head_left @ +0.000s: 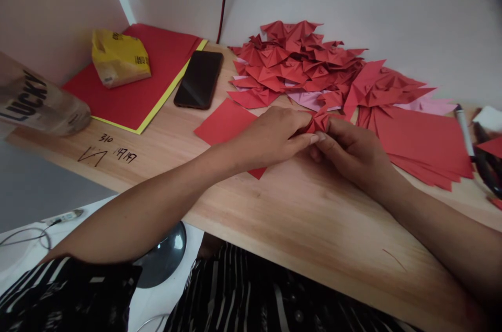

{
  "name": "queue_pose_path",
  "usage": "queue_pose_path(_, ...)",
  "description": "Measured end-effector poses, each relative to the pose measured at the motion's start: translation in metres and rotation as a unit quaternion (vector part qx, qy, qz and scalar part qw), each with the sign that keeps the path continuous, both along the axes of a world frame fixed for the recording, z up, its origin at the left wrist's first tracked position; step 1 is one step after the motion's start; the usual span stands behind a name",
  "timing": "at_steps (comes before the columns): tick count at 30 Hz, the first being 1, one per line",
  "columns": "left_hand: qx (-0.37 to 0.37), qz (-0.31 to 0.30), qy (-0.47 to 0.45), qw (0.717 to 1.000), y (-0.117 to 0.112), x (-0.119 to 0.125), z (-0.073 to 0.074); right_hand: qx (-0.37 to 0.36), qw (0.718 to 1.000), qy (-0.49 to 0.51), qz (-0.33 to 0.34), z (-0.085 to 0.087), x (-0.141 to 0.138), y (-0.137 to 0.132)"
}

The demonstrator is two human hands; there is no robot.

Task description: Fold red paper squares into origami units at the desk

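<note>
Left hand: you pinch the folded red paper, fingers nearly closed.
Right hand: your curled fingers grip its other side.
Paper's place: between your hands, before the red pile.
Red sheet: below your left wrist.

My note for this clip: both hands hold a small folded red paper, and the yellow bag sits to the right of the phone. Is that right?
Not quite: the head view shows the yellow bag to the left of the phone. The left hand and right hand do hold a small folded red paper.
</note>
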State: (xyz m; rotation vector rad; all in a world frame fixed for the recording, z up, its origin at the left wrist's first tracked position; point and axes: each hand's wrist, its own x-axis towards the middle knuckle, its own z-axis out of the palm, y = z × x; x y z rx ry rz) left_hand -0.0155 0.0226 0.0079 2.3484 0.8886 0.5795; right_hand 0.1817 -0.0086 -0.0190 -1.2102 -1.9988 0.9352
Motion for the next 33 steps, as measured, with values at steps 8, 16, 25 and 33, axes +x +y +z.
queue_pose_path(8,-0.034,0.007,-0.025,0.999,-0.0002,0.0009,0.0044,0.029,1.000,-0.012,0.000,0.0059,-0.0008,-0.0034)
queue_pose_path(16,-0.088,0.004,-0.075,0.993,0.0022,0.0015,-0.0010,0.048,0.999,0.011,-0.003,-0.0011,-0.0004,0.0010)
queue_pose_path(25,-0.075,0.016,-0.084,0.993,0.0024,0.0017,0.0001,0.040,0.999,-0.015,0.019,0.0021,-0.0010,-0.0016)
queue_pose_path(33,-0.072,0.025,-0.089,0.993,0.0027,0.0015,-0.0016,0.065,0.997,-0.044,0.015,0.0045,-0.0024,-0.0016)
